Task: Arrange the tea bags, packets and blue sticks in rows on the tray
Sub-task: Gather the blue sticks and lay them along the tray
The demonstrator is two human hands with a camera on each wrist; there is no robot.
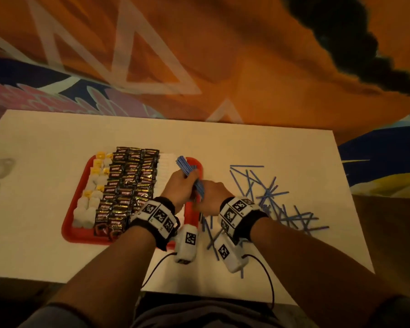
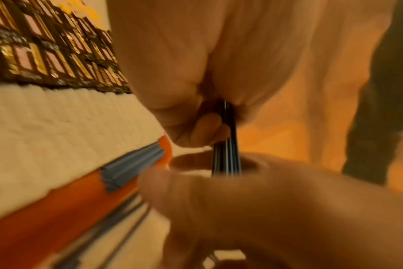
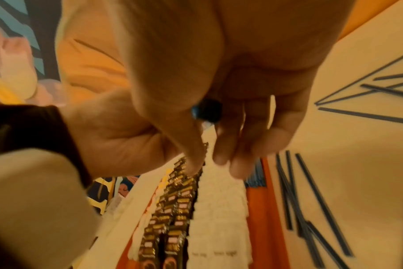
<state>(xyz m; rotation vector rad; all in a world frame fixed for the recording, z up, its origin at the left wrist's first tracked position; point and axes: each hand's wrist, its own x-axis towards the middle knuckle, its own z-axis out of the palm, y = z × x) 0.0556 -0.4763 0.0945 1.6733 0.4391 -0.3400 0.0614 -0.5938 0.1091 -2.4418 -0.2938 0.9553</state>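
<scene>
Both hands are working one bundle of blue sticks [image 1: 189,176] over the right edge of the red tray [image 1: 81,235]. The left hand [image 1: 179,185] is clenching its middle, while the right hand [image 1: 211,197] is wrapping the near end, probably evening the tips. Tea bags [image 1: 86,204] and dark packets [image 1: 126,185] are sitting in rows left of the bundle. Loose sticks [image 1: 270,197] are lying right of the tray.

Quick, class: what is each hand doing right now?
Left hand: grips the bundle of blue sticks over the tray.
Right hand: fingers curled round the same bundle's near end.
</scene>
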